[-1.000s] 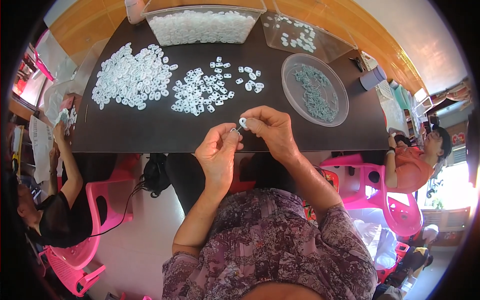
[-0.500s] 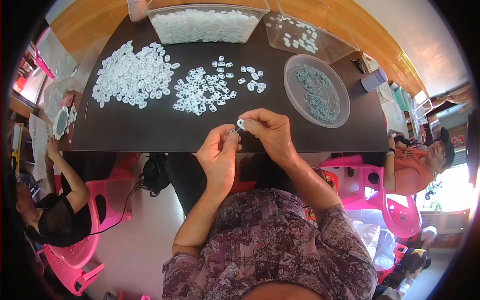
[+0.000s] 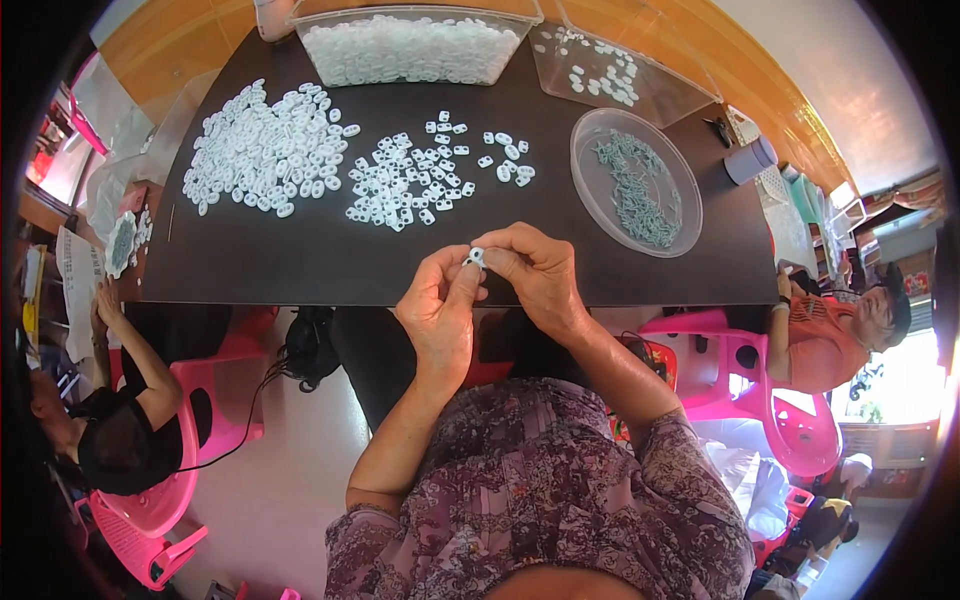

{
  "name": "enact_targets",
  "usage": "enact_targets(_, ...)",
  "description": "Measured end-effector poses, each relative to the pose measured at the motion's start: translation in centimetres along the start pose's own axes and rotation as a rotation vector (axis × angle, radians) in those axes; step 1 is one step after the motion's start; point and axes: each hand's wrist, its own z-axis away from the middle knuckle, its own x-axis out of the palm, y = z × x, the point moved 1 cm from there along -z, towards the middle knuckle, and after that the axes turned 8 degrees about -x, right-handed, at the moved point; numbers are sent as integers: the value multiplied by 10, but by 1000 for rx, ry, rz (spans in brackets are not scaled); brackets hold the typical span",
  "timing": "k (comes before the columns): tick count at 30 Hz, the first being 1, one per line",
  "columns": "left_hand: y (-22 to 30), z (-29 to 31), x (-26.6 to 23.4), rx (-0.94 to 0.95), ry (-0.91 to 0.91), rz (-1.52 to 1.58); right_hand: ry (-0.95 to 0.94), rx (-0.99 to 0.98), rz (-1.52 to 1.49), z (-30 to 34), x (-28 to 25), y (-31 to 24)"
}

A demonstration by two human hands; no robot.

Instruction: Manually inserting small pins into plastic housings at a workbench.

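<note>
Left hand (image 3: 438, 318) and right hand (image 3: 541, 278), drawn closer together than half a second earlier, both pinch a small white piece (image 3: 476, 256) between them, above the dark table (image 3: 320, 265).

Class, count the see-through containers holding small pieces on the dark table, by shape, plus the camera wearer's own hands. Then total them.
Rectangular, fuller container and sparser container: 2
Round, shallow dish: 1
Wearer's left hand and right hand: 2
Total: 5
</note>
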Motion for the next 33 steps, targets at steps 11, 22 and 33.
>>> enact_targets(11,1,-2,-2,-20,-71,99,9,60,20,0,3,-7)
enact_targets(22,6,-4,-4,-85,-71,101,-69,-100,166,-2,-2,-6)
enact_targets(33,5,-4,-4,-75,-43,261,-70,-175,166,9,4,-11)
